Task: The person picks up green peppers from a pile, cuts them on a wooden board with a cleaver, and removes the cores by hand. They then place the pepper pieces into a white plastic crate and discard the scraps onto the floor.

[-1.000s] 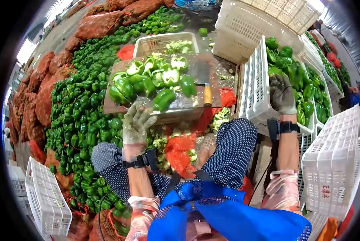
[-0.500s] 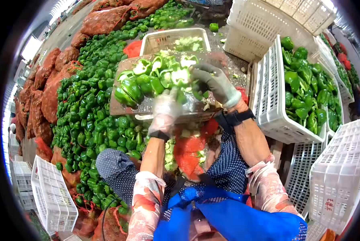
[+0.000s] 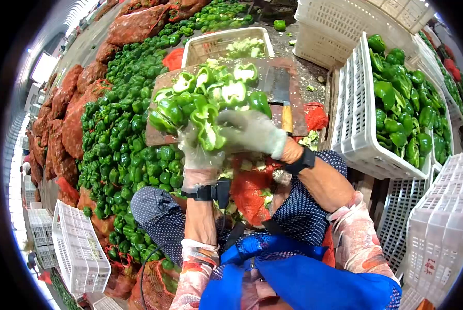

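A cut-open green bell pepper (image 3: 209, 135) is held up at the front of the cutting board (image 3: 162, 138), its pale inside showing. My left hand (image 3: 199, 161), in a thin whitish glove, is closed on its lower left side. My right hand (image 3: 254, 133), in a grey glove smeared by motion, is closed against the pepper's right side; its fingertips are partly hidden. Behind my hands, several halved bell peppers (image 3: 233, 93) are piled on the board. A cleaver (image 3: 278, 85) with a wooden handle lies at the board's right, apart from my hands.
Beyond the board stands a pale crate (image 3: 190, 54) with pepper scraps. A heap of whole peppers (image 3: 120, 134) and red mesh sacks (image 3: 69, 126) lie left. On the right, a white crate (image 3: 347, 126) holds peppers. Red netting (image 3: 252, 191) and scraps lie between my legs.
Both hands have come closer together at the board's front edge, the right moving left and toward me. The opened pepper is now held between them, and the cleaver is uncovered.
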`<state>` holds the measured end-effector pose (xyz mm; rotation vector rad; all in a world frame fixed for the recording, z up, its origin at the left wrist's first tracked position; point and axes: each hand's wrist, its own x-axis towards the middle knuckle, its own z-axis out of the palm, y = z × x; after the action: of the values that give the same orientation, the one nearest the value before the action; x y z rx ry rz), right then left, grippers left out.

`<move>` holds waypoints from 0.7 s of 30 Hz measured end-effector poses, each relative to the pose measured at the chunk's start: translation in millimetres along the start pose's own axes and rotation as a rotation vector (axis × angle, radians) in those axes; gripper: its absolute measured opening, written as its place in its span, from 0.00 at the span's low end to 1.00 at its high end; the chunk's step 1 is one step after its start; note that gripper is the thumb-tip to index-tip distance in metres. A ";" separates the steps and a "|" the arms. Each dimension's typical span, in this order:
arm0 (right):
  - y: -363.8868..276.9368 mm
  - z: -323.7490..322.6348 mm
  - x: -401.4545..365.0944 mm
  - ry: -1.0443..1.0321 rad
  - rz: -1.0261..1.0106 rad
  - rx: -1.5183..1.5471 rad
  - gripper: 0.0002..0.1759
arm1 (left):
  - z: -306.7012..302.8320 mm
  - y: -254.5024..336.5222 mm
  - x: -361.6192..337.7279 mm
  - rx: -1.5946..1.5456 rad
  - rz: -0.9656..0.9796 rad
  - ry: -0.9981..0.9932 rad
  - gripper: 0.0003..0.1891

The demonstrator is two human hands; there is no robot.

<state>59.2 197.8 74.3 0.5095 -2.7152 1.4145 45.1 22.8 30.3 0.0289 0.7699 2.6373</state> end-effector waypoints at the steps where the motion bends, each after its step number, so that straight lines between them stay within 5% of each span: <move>1: 0.7 6.9 0.0 0.002 -0.002 -0.082 0.23 | -1.0 -3.9 -2.9 0.041 -0.049 -0.029 0.27; 3: -5.6 14.0 1.7 -0.042 0.127 -0.100 0.22 | 13.5 -20.0 -14.9 0.413 0.140 -0.005 0.26; 5: -2.6 20.9 0.8 0.001 0.139 -0.119 0.21 | 19.2 -25.7 -18.7 0.440 0.156 0.014 0.25; 10: -18.6 18.7 -4.6 -0.105 0.069 -0.161 0.17 | 0.2 -22.2 -19.5 0.077 -0.113 0.185 0.25; 13: -25.9 33.4 -22.3 -0.310 -0.230 -0.119 0.10 | -20.2 -14.2 1.1 0.001 -0.009 0.014 0.28; 14: -19.9 38.7 -28.6 -0.365 -0.358 -0.112 0.10 | -26.8 0.0 6.4 -0.073 -0.138 -0.039 0.28; 15: -22.1 27.7 -29.3 -0.543 -0.272 -0.051 0.10 | -1.0 -0.3 -2.3 -0.090 -0.082 0.024 0.28; 16: 1.6 32.8 -28.0 -0.468 -0.310 -0.052 0.19 | 23.2 -1.2 -12.6 -0.031 -0.008 0.077 0.29; 21: 2.0 0.5 -11.0 0.003 -0.009 -0.115 0.19 | 2.5 -14.0 -7.2 0.070 0.076 0.043 0.28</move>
<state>69.0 201.4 70.4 0.5119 -2.7674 1.2466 57.2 32.2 25.7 0.0219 0.8922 2.6895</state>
